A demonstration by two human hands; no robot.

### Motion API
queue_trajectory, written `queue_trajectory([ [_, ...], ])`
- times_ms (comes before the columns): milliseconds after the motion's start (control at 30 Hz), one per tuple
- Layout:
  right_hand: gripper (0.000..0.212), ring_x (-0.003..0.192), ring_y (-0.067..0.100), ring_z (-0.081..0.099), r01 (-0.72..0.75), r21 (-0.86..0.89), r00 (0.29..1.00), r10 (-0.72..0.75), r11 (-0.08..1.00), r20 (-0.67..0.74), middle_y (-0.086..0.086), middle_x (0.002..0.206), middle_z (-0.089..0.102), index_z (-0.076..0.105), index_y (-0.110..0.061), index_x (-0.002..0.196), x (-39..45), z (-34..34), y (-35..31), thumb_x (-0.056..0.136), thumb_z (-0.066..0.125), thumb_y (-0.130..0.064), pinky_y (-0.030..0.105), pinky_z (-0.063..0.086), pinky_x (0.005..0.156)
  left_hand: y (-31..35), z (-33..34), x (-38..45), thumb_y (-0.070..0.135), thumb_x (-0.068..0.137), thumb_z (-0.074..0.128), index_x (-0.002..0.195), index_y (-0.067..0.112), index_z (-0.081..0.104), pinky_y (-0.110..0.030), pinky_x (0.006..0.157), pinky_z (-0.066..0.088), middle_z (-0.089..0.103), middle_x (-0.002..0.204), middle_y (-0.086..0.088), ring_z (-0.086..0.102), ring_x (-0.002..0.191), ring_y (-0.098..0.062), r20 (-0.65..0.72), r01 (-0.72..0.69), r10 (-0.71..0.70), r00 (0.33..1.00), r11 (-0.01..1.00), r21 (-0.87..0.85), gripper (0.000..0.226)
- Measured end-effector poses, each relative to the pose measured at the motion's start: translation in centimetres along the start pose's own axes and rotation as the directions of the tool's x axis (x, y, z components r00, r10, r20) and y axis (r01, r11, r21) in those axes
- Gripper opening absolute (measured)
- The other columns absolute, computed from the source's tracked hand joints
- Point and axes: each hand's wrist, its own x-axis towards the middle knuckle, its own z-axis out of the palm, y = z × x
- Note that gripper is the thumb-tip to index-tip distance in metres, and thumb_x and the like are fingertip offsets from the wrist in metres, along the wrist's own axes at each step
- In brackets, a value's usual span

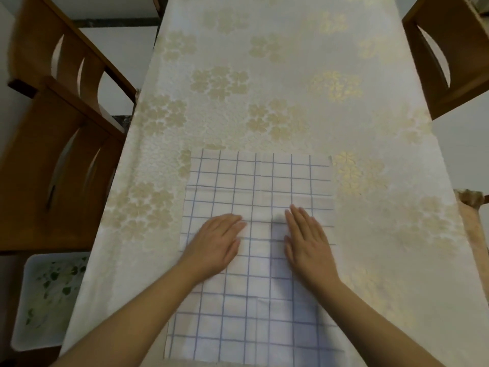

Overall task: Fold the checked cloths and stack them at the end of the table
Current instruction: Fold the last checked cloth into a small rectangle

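checked cloth [254, 181], white, blue grid, flat

Long table [291, 75] under cream floral tablecloth [370, 123], blue-checked cloth [259, 181] spread flat

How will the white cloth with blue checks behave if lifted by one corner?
The white cloth with blue checks lies flat with soft creases, so it would probably drape limply. It looks thin and light. Pushed, it may bunch or slide on the floral tablecloth.
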Motion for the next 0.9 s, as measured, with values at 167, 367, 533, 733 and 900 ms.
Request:
queue_trajectory([
  [167,0.055,0.149,0.018,0.016,-0.061,0.113,0.990,0.046,0.992,0.131,0.006,0.160,0.020,0.026,-0.008,0.152,5.2,3.2,-4.3,0.100,0.033,-0.024,0.033,0.012,0.120,1.1,2.2,5.6,0.023,0.094,0.039,0.137,0.003,0.052,-0.034,0.112,0.033,0.054,0.141,-0.010,0.051,0.129,-0.023,0.011,0.107,-0.107,0.994,0.994,-0.032,0.049],
  [367,0.069,0.151,0.018,0.005,-0.087,-0.143,0.972,0.115,0.986,0.205,-0.002,0.163,0.007,0.015,-0.029,0.156,6.8,3.3,-1.0,0.096,0.024,-0.063,0.044,0.005,0.120,-1.7,2.0,5.0,0.050,0.098,0.029,0.154,0.028,0.022,-0.042,0.119,0.014,0.018,0.162,0.004,0.017,0.149,-0.015,0.121,0.163,-0.191,0.974,0.964,0.209,0.061],
  [533,0.075,0.149,0.014,-0.015,-0.179,-0.231,0.943,0.234,0.956,0.238,-0.006,0.163,-0.014,-0.006,-0.037,0.154,7.8,0.5,4.2,0.092,0.013,-0.074,0.042,-0.004,0.121,-6.2,0.3,4.0,0.073,0.089,0.023,0.155,0.034,0.000,-0.045,0.120,0.002,-0.005,0.164,0.005,-0.006,0.150,-0.015,0.128,0.289,-0.332,0.935,0.918,0.272,0.080],
  [733,0.073,0.148,0.013,-0.017,-0.188,-0.218,0.935,0.242,0.958,0.258,-0.006,0.162,-0.017,-0.009,-0.035,0.154,8.3,-0.5,6.1,0.094,0.012,-0.070,0.038,-0.009,0.121,-7.1,-0.9,4.3,0.070,0.090,0.024,0.156,0.030,0.013,-0.046,0.120,0.001,0.005,0.164,0.000,0.002,0.150,-0.020,0.114,0.335,-0.378,0.919,0.898,0.284,0.078],
  [900,0.065,0.148,0.014,-0.014,-0.154,-0.103,0.965,0.172,0.983,0.198,-0.001,0.161,-0.013,-0.006,-0.022,0.155,9.7,0.4,0.7,0.096,0.005,-0.047,0.033,-0.009,0.120,-4.0,-0.6,8.2,0.036,0.098,0.027,0.141,0.008,0.047,-0.041,0.117,0.021,0.047,0.147,-0.010,0.039,0.139,-0.026,0.008,0.254,-0.263,0.965,0.940,0.229,0.056],
])
